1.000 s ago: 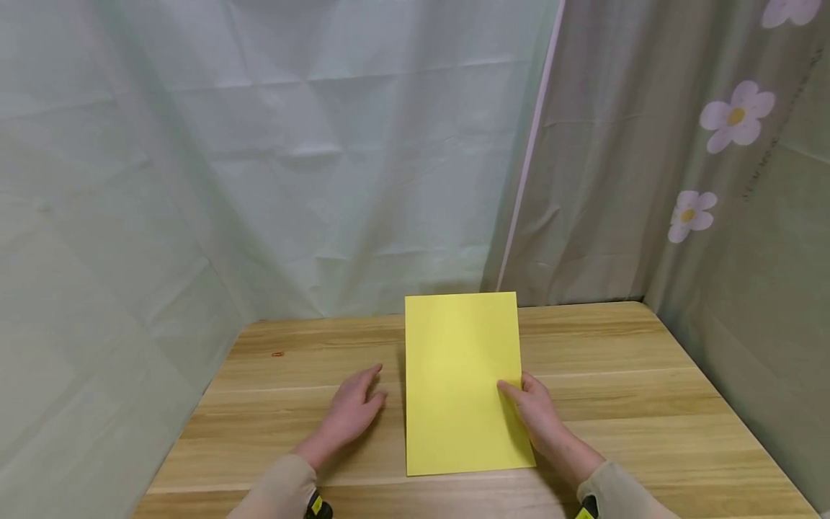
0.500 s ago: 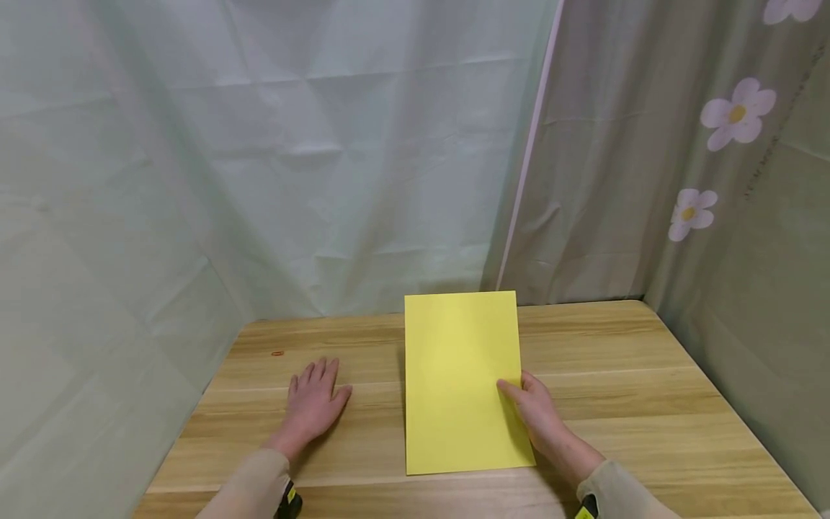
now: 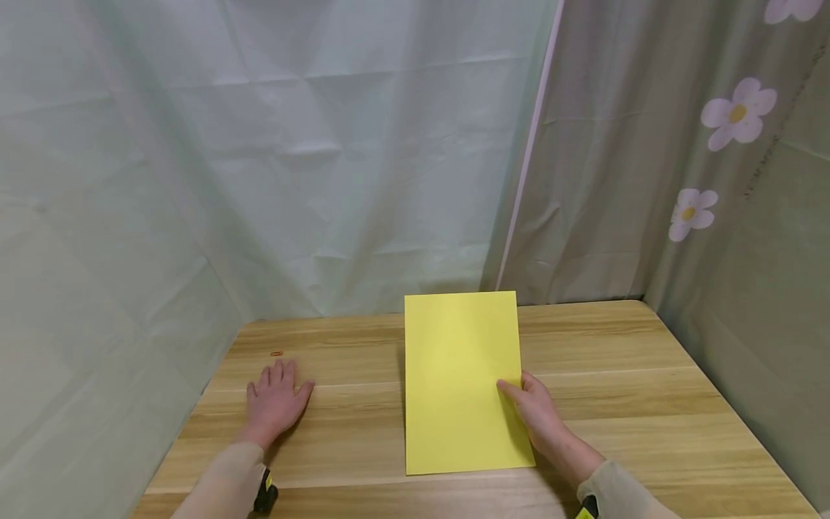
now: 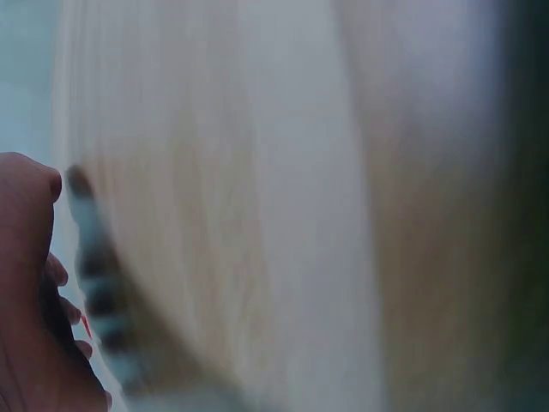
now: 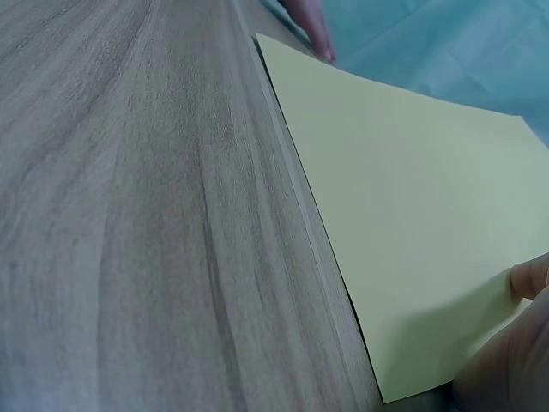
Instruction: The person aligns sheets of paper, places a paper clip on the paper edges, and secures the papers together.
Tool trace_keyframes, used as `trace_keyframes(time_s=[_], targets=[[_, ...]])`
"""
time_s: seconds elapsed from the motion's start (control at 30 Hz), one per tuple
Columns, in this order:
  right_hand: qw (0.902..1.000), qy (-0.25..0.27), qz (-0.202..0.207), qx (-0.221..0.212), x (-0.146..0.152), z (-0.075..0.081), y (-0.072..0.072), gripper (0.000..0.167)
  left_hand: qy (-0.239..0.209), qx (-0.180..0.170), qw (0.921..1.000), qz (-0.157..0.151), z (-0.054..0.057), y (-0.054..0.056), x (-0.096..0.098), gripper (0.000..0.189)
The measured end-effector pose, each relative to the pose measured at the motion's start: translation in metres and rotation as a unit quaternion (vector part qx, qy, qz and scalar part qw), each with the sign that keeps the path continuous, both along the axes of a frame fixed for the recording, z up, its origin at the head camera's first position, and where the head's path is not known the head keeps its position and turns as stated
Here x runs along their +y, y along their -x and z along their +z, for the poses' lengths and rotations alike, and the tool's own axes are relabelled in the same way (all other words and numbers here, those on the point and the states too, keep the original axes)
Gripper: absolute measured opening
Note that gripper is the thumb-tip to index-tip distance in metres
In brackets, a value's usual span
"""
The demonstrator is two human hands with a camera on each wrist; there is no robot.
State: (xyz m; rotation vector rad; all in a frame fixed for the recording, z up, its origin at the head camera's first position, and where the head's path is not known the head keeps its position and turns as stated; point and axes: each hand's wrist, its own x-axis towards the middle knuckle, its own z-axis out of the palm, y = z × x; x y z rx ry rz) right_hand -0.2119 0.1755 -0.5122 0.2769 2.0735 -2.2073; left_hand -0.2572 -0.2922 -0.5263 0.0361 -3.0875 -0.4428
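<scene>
A yellow sheet of paper [image 3: 454,382] is held tilted up off the table in the head view. My right hand [image 3: 541,411] pinches its right edge, thumb on the front face and fingers behind. In the right wrist view the thumb [image 5: 530,279] lies on the yellow sheet [image 5: 403,189], whose lower edge is close to the wood. To the left, my left hand [image 3: 275,402] is spread with fingers straight, just short of a small red paper clip [image 3: 277,353]. The left wrist view shows the left hand [image 4: 34,300] at the edge, with a red bit [image 4: 86,326] beyond its fingers.
The wooden table [image 3: 616,375] has rounded far corners. Pale curtains [image 3: 357,158] hang behind it and on both sides, with printed flowers [image 3: 738,114] at the right. Both wrists wear dark bands [image 3: 264,494].
My left hand has moved left from beside the paper toward the red paper clip, its fingers spreading. The right hand and the paper stay in place.
</scene>
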Motion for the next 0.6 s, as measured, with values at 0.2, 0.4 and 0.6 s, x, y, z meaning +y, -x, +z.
trace_keyframes(time_s=[0.2, 0.4, 0.6], targets=[[1.0000, -0.008, -0.003, 0.003, 0.001, -0.001, 0.001, 0.038, -0.006, 0.004, 0.9999, 0.008, 0.003, 0.007, -0.014, 0.080], [0.9999, -0.011, 0.003, 0.002, 0.002, -0.001, 0.000, 0.037, -0.003, -0.021, 0.9997, 0.016, 0.003, 0.017, -0.022, 0.086], [1.0000, -0.008, 0.004, 0.001, 0.001, -0.001, 0.001, 0.037, -0.015, -0.040, 0.9989, 0.018, 0.002, 0.023, -0.026, 0.090]])
